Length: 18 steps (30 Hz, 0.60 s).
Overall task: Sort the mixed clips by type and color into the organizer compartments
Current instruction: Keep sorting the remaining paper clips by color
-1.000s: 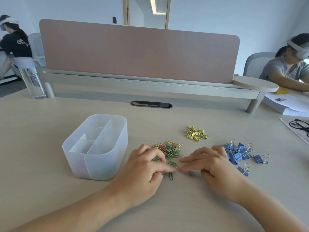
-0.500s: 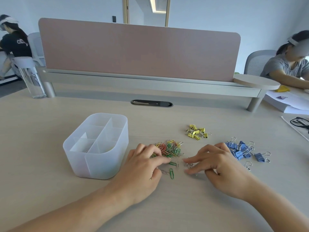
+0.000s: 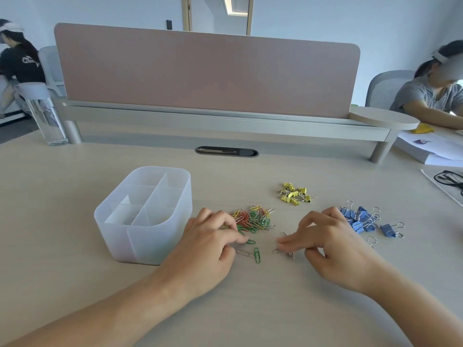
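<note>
**Both hands down in the paper clips, pre-sorting by color on the worktop**

Your left hand [image 3: 208, 244] sits just right of the organizer [image 3: 140, 246]. Its fingers are bent, with the tips down on a green paper clip [image 3: 250, 242] at the near edge of the mixed paper clip pile [image 3: 253, 219]. I cannot tell from this angle whether that clip is pinched or only pressed.

Your right hand [image 3: 333, 246] is released. Its fingers lie straight and flat on a few silver paper clips [image 3: 275, 251], most likely raking them out of the pile so that one color stands alone.

Another silver clip [image 3: 244, 252] and another green clip [image 3: 256, 255] lie loose between your hands, apart from the pile.

The binder clips are already grouped. The yellow binder clips [image 3: 295, 194] lie beyond the pile and the blue binder clips [image 3: 363, 221] lie just past your right hand. Grouping on the worktop first probably makes each drop into a compartment quicker. Judging by the organizer, filling has barely begun, if at all.

The worktop [image 3: 75, 184] is pale wood grain with a cable port [image 3: 226, 151] at the back. Behind that is a pink divider panel [image 3: 200, 71] on a grey rail, with a clear bottle [image 3: 47, 116] at the far left. At the right there are papers [image 3: 431, 151] and glasses [image 3: 451, 179]. Two other people sit in the room, one at the far left and one at the far right.
</note>
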Tool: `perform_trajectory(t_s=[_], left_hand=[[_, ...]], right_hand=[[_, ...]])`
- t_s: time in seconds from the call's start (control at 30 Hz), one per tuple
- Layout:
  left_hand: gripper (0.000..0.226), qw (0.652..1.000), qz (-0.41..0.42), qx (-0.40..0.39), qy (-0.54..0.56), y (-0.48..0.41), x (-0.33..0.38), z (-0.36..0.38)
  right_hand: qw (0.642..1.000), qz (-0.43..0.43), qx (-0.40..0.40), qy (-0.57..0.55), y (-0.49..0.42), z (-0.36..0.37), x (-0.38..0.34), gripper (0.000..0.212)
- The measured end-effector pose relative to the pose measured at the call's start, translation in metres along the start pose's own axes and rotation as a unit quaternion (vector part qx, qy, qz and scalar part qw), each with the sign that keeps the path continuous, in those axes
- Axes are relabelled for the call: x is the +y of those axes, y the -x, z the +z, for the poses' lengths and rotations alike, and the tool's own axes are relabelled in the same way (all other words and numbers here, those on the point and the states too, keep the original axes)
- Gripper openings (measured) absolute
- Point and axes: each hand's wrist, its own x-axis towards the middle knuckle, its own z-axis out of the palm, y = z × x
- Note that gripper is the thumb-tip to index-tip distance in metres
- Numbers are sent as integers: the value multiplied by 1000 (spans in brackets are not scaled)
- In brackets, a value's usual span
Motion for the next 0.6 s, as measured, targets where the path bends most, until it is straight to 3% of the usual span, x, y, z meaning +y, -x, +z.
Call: perform_trajectory(t_s=[0.23, 0.37, 0.6], left_hand=[[49, 1000, 10, 25, 14, 1, 0, -2], [43, 999, 29, 40, 14, 2, -1, -4], [35, 997, 57, 43, -24, 4, 1, -11]], right_hand=[[997, -64, -40, -2, -3, 11, -21, 69], [999, -46, -26, -11, -2, 7, -17, 66], [997, -19, -72, -35, -3, 9, -19, 66]])
